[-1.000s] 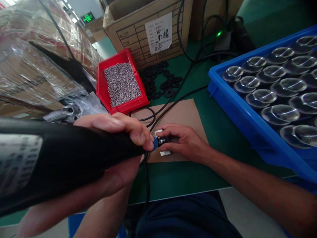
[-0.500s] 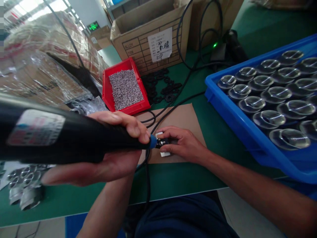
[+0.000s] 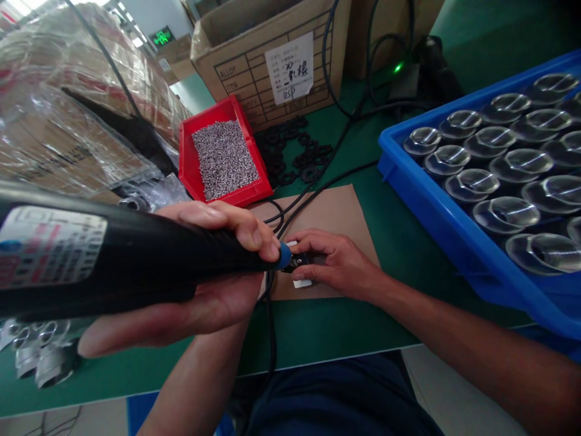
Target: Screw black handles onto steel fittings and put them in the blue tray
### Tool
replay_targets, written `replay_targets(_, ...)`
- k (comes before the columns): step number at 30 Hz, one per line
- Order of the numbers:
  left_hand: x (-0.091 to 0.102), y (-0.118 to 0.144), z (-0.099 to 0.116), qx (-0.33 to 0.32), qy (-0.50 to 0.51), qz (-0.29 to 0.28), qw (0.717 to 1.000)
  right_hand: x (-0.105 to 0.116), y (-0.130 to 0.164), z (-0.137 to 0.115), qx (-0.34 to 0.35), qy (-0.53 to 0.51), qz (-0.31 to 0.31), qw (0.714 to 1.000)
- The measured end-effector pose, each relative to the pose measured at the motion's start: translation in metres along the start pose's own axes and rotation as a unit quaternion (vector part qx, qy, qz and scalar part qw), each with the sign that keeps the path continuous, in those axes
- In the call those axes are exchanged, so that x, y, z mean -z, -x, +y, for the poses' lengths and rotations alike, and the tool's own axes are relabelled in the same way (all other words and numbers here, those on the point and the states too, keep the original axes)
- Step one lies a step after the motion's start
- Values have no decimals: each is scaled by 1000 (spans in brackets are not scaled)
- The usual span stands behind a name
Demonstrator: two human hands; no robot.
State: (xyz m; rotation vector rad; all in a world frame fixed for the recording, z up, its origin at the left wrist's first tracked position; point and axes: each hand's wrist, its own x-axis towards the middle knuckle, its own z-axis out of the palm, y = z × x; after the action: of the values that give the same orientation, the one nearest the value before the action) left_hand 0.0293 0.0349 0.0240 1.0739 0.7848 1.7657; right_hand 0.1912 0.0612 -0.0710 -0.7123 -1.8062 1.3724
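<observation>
Green bench (image 3: 399, 236) with a cardboard sheet (image 3: 333, 212); left hand (image 3: 213, 272) wrapped around a black electric screwdriver (image 3: 113, 254); right hand (image 3: 338, 263) pinching a small black part (image 3: 297, 261) on the sheet, touching the blue tip.

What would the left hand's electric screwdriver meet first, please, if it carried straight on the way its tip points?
Most likely the small black part pinned by the right hand; the electric screwdriver in the left hand looks almost touching.
</observation>
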Motion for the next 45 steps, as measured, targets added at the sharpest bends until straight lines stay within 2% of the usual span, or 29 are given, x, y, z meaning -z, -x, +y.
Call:
replay_targets(3, 2, -3, -5, -110, -35, -29, 993, -1, 0, 0, -6, -1, 3, 1000)
replay_targets(4, 1, -3, -7, -128, -37, -31, 991, -2, 0, 0, -8, -2, 2, 1000)
replay_targets(11, -18, 2, -9, -104, -60, 26, 992, -2, 0, 1, -6, -14, 2, 1000)
replay_targets(18, -7, -1, -3, -113, -48, -39, 992, 3, -1, 6, 0, -5, 1, 1000)
replay_targets(25, -20, 9, 2, -40, -16, -1, 999, 0, -1, 2, -6, -22, 7, 1000)
replay_targets(31, -24, 7, -5, -92, -50, 28, 994, -1, -2, -3, -13, -28, 7, 1000)
replay_targets(35, -20, 3, -14, -137, -50, 5, 989, -2, -2, -4, -18, -26, 7, 999)
replay_targets(42, -25, 2, -25, -170, -13, 2, 985, -1, -1, -2, -14, -24, 9, 1000)
replay_targets(45, -26, 0, -24, -165, -2, -10, 986, -1, -1, -2, -3, -10, 11, 1000)
